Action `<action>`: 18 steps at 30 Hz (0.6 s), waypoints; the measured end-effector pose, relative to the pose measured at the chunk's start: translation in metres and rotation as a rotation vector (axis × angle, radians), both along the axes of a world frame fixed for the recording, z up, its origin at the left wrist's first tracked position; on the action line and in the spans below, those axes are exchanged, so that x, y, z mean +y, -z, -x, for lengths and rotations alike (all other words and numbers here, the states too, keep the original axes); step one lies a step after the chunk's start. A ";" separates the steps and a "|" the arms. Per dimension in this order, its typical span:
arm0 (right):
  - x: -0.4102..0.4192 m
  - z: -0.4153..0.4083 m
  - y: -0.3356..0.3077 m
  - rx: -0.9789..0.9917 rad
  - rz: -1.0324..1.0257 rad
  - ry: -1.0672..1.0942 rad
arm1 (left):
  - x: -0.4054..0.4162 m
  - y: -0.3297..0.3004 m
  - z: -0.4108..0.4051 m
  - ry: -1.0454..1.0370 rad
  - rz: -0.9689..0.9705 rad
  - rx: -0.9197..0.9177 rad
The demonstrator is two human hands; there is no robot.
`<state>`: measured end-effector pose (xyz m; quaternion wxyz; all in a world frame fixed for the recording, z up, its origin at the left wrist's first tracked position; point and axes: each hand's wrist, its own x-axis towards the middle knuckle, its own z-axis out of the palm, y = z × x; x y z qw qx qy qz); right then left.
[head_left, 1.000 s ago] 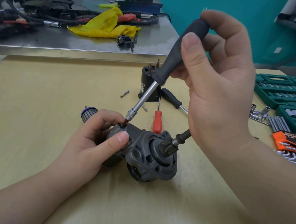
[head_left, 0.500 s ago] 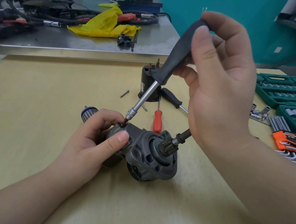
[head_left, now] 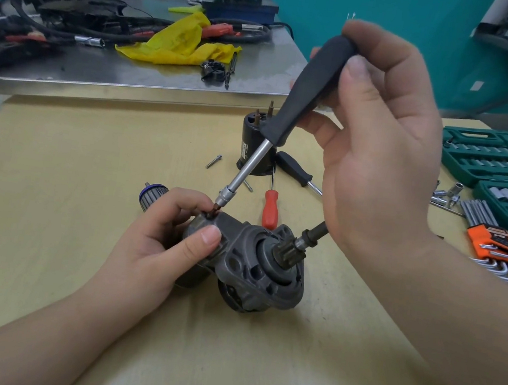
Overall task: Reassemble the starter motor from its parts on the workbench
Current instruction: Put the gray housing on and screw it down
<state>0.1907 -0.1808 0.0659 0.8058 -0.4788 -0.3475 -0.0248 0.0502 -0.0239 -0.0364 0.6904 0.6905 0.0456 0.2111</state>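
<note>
Black rubber fills the right hand (head_left: 379, 137), whose fingers curl round the handle of a nut driver (head_left: 303, 102) slanting down to a screw on the starter motor housing (head_left: 255, 267). The left hand (head_left: 162, 238) grips the grey housing from its far side, thumb pressed on the casting beside the driver's tip, holding the part on the pale wooden surface (head_left: 51, 198). A pinion shaft (head_left: 304, 241) juts from the housing toward the right wrist. Just beyond the left hand's knuckles lies a blue-capped armature (head_left: 150, 196). Past both hands stand a black solenoid (head_left: 251, 150), a red-handled screwdriver (head_left: 270, 209), a black-handled screwdriver (head_left: 294, 170) and a loose bolt (head_left: 214, 161). Outside the right forearm sit orange-held hex keys (head_left: 494, 249) and green socket cases (head_left: 493, 159). Farther back, a steel bench (head_left: 132, 76) carries a yellow rag (head_left: 181, 44).
</note>
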 end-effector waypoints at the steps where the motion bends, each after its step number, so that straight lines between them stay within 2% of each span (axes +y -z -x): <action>1: -0.001 0.000 0.000 0.002 -0.001 -0.011 | 0.000 0.000 0.000 0.001 -0.002 0.000; 7: 0.002 0.001 -0.001 -0.047 0.035 0.033 | 0.002 0.003 0.000 -0.005 -0.017 -0.003; 14: -0.001 0.002 0.000 -0.002 -0.001 -0.018 | 0.002 0.003 0.000 -0.001 -0.011 -0.002; 18: 0.002 0.002 -0.001 -0.065 0.053 0.056 | 0.002 0.003 0.000 -0.002 -0.006 0.000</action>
